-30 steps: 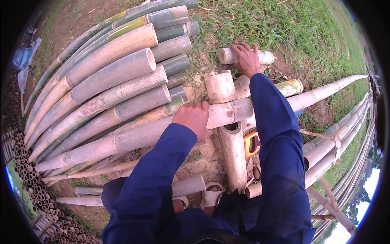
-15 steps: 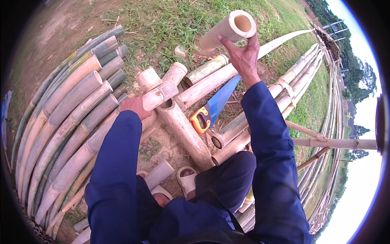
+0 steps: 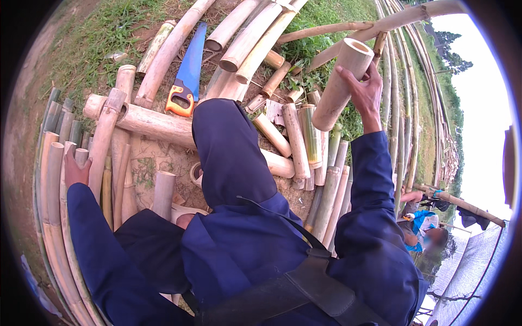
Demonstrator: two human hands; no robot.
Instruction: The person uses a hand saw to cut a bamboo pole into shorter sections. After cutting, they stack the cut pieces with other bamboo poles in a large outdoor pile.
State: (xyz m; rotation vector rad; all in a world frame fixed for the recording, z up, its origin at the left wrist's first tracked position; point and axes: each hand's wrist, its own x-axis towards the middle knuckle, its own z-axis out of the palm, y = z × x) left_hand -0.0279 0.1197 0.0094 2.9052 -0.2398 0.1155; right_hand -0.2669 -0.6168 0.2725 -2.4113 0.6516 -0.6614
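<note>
The right hand (image 3: 365, 95) grasps a short, pale, hollow bamboo tube (image 3: 341, 82), raised above the cut pieces. The left hand (image 3: 76, 171) rests on long bamboo poles (image 3: 54, 179); its fingers are hidden, so its grip cannot be told. A blue handsaw with orange handle (image 3: 187, 73) lies on the ground.

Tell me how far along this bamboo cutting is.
Done: several short cut pieces lie on the ground beside the knee. In hand: the right hand holds up one cut bamboo section; the left hand rests on the stacked poles. The saw lies idle on the ground. Left: many long poles, both in that stack and across the top, remain uncut.
</note>
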